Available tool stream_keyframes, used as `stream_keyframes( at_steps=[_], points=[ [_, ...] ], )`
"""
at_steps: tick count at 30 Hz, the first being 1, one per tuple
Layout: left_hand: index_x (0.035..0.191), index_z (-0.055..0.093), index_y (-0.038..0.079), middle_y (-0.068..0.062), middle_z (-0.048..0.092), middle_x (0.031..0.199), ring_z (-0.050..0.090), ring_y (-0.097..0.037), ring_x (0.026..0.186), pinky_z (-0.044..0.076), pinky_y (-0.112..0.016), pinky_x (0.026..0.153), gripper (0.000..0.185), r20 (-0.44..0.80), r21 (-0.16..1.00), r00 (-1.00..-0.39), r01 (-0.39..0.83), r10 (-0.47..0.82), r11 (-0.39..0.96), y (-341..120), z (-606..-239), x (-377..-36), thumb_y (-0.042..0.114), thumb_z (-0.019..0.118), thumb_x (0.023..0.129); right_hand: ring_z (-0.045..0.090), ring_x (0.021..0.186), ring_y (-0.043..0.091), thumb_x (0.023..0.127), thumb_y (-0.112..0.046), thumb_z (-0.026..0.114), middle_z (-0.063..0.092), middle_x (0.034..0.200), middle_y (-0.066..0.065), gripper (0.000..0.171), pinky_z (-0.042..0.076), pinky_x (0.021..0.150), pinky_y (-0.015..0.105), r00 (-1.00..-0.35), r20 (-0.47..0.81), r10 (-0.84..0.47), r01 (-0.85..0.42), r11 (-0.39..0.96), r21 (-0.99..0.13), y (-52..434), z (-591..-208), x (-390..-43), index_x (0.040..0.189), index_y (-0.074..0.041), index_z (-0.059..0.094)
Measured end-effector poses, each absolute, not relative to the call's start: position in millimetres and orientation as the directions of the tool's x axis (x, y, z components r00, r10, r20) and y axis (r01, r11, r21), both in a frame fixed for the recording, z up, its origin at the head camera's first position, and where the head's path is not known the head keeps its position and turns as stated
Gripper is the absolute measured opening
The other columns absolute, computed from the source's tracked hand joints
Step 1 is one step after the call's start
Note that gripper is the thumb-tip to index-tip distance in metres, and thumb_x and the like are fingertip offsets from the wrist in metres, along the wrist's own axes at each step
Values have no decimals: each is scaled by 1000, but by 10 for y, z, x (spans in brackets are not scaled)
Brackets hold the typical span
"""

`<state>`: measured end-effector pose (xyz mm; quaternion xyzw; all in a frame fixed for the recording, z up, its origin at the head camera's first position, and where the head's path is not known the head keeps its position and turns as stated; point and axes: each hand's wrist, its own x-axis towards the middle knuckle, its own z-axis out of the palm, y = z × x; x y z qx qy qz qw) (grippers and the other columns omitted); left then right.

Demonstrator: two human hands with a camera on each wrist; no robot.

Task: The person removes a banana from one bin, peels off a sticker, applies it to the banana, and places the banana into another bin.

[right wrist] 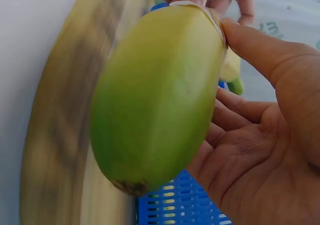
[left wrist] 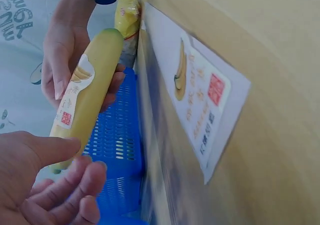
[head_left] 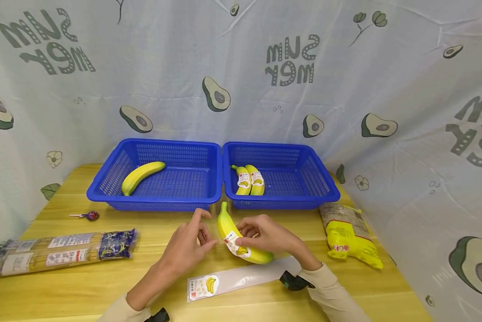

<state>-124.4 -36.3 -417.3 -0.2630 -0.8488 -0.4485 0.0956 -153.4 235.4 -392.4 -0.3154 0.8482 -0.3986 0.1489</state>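
While our right hand [head_left: 269,235] curls round the labelled yellow banana [head_left: 241,239] at frame centre above the wooden counter [head_left: 104,277], our left hand [head_left: 188,246] hovers beside it, fingers relaxed, holding nothing.

The banana [head_left: 241,237] is yellow, with a green tip and a green stem. It is long and a bit curved. A white sticker [head_left: 236,245] with a small banana picture and a red mark sits around its middle. The banana is held a little above the yellow table, just in front of the two blue baskets. Its stem points toward the baskets and its round end points back toward the person. From the right wrist view, the round end looks green with a dark spot.
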Motion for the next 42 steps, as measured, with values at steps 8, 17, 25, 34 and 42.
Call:
stream_keyframes(
  at_steps=[8,17,25,34,42],
  points=[
    [118,70,-8,-15,78,105,76,-25,95,66,-31,82,22,193,942,-937,260,292,212,-291,-4113,-1328,1,76,99,73,90,16,100,-13,79,76,101,7,26,66,83,29,-789,31,-614,-372,436,-820,2421,-3751,-1549,116,5,70],
    [149,47,-16,-35,61,143,69,-42,126,63,-46,100,47,-124,941,-943,-211,308,-266,-36,-4047,-1431,3,61,108,72,85,18,101,-6,76,75,99,12,37,65,76,28,-801,63,-596,-341,368,-865,2534,-3603,-1619,131,12,62],
    [147,48,-15,-34,60,146,63,-44,134,59,-47,107,43,-205,844,-944,-305,260,-442,170,-4070,-1520,3,58,110,77,83,20,104,-9,73,77,104,17,44,68,70,35,-852,39,-521,-243,329,-913,2694,-3469,-1650,137,15,55],
    [132,58,-11,-29,67,133,69,-33,122,57,-48,111,26,-209,775,-961,-275,181,-569,309,-4115,-1668,4,58,110,78,86,20,107,-11,69,79,107,16,42,67,69,35,-902,8,-432,-167,331,-929,2764,-3359,-1794,140,12,54],
    [120,64,-5,-18,72,109,74,-30,108,59,-46,107,13,-278,708,-952,-296,132,-642,381,-4101,-1793,1,61,109,77,96,18,107,-22,71,76,121,22,61,67,77,34,-950,5,-311,-131,387,-913,2818,-3322,-1906,154,9,47]
  ],
)
